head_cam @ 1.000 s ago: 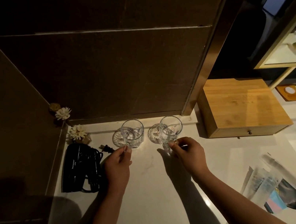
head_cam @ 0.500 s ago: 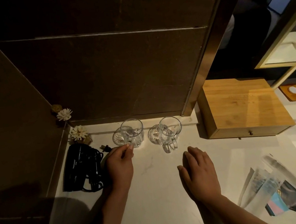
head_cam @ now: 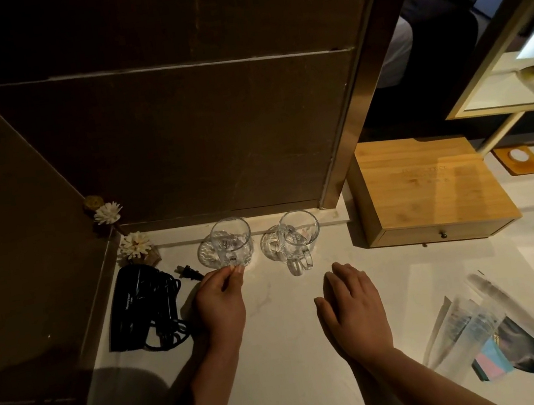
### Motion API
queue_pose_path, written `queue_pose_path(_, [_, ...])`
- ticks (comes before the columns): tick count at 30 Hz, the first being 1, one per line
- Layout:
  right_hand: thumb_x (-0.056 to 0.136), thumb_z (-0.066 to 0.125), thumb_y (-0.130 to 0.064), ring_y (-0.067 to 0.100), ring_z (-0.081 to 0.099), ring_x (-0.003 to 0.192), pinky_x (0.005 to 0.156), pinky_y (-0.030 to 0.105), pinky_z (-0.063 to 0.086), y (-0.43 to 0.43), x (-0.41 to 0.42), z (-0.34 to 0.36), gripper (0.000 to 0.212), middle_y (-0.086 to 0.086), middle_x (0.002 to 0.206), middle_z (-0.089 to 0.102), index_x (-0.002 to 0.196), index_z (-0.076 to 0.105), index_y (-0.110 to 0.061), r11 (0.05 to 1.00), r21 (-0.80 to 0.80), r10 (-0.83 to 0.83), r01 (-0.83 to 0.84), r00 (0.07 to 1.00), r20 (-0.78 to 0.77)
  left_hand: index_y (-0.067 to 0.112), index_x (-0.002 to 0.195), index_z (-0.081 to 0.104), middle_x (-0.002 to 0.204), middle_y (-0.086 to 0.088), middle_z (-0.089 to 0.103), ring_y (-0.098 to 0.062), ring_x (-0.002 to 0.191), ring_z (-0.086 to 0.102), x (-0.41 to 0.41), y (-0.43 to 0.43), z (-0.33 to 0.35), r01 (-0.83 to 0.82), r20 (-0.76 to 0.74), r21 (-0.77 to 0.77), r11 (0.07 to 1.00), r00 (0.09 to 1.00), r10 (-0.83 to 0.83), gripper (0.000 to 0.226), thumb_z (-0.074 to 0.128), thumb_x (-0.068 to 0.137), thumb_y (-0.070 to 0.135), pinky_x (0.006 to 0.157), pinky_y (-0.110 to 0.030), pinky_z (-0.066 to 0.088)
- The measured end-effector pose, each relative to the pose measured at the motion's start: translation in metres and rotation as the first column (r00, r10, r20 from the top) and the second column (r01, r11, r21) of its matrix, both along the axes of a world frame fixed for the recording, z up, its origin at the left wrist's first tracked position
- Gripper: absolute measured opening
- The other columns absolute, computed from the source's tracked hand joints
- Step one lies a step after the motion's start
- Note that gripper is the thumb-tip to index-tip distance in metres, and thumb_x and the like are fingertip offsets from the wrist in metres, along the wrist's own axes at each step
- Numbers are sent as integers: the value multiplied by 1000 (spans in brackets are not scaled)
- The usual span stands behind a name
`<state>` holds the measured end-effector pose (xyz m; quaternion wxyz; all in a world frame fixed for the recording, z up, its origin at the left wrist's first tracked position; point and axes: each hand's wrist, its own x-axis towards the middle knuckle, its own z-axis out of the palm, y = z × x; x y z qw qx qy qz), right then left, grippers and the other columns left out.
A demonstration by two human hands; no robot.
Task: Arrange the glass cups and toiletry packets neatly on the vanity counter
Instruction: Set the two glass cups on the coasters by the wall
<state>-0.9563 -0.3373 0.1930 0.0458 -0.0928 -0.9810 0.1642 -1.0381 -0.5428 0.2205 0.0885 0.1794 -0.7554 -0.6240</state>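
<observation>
Left hand: my left hand (head_cam: 220, 304) pinches the handle of the left clear glass cup (head_cam: 232, 245) between thumb and fingertips; the cup stands upright at the far edge of the white marble vanity counter (head_cam: 284, 373), against the dark tiled wall (head_cam: 163, 141)

Right hand: my right hand (head_cam: 355, 307) is flat and spread, holding nothing; it hovers near the counter, a little nearer than the right clear glass cup (head_cam: 298, 236), not touching it

Cups: both stand upright side by side, each beside a round clear glass coaster or lid; the right cup's handle points toward me; I judge this pair close to settled, the left one perhaps wanting a last turn of its handle

Packets: the clear and coloured toiletry packets (head_cam: 480, 340) lie in a loose overlapping fan at the near right, well apart from the cups; I judge them untouched

Other things: a black hair dryer with coiled cord (head_cam: 142, 304) lies to the left; a light wooden drawer box (head_cam: 430, 191) sits right of the cups

Progress: roughly half done, by my reading; cups placed, packets left to straighten and set out
</observation>
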Motion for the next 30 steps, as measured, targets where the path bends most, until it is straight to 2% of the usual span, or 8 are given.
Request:
queue_pose_path(4, [95,45,-51,23,35,140,117,43,32,0,0,1,53,2,151,45,137,52,-19,1000,-1,3,-3,1000,2,-1,102,74,100,-17,74,-27,95,72,2,4,1,4,13,-1,1000,1000,-4,18,74,85,4,77,-16,54])
queue_pose_path(8, [95,45,-51,23,35,140,116,43,33,0,0,2,53,2,150,45,136,53,-18,1000,-5,5,-5,1000,-5,-1,102,75,98,-16,74,-25,92,71,1,6,5,7,19,-2,1000,1000,-7,18,74,85,4,72,-6,52])
queue_pose_path(14, [94,45,-51,23,36,139,115,43,34,0,0,2,53,2,150,46,136,53,-19,1000,-4,5,-5,1000,-9,-1,102,75,98,-15,75,-25,92,72,3,6,4,18,19,-26,1000,1000,-17,19,75,85,5,73,-6,52])
queue_pose_path(16, [94,45,-51,23,36,139,115,42,34,0,-1,3,53,2,150,46,136,53,-19,1000,-9,3,-3,1000,-10,1,102,76,97,-11,76,-23,93,73,5,5,3,25,30,-46,999,999,-24,19,76,85,9,77,-13,55])
queue_pose_path(19, [94,45,-50,23,35,140,116,43,33,-1,0,5,53,2,150,45,136,52,-19,1000,-25,-8,8,1000,-11,10,98,78,92,-3,78,-19,90,74,6,1,-2,35,52,-100,994,998,-30,16,77,84,19,85,-35,59])
queue_pose_path(23, [93,45,-52,23,36,139,114,42,35,-1,0,8,54,0,150,45,136,53,-20,999,-41,-13,13,1000,0,16,95,77,93,-6,77,-21,89,75,7,3,3,45,68,-44,998,997,-41,11,76,85,20,86,-44,60])
queue_pose_path(27, [90,50,-55,18,49,120,99,34,44,0,-11,20,48,-1,132,59,124,61,-22,987,-154,-37,35,999,-5,25,92,70,102,-13,74,-27,92,73,7,2,8,75,79,4,997,994,-75,11,74,87,17,87,-46,60])
queue_pose_path(30, [92,56,-49,10,58,92,79,24,49,-5,-28,44,44,0,107,68,123,63,-18,923,-374,-88,90,996,22,37,91,69,101,-5,76,-22,92,74,10,-3,7,111,82,-46,993,991,-107,11,72,89,27,85,-45,61])
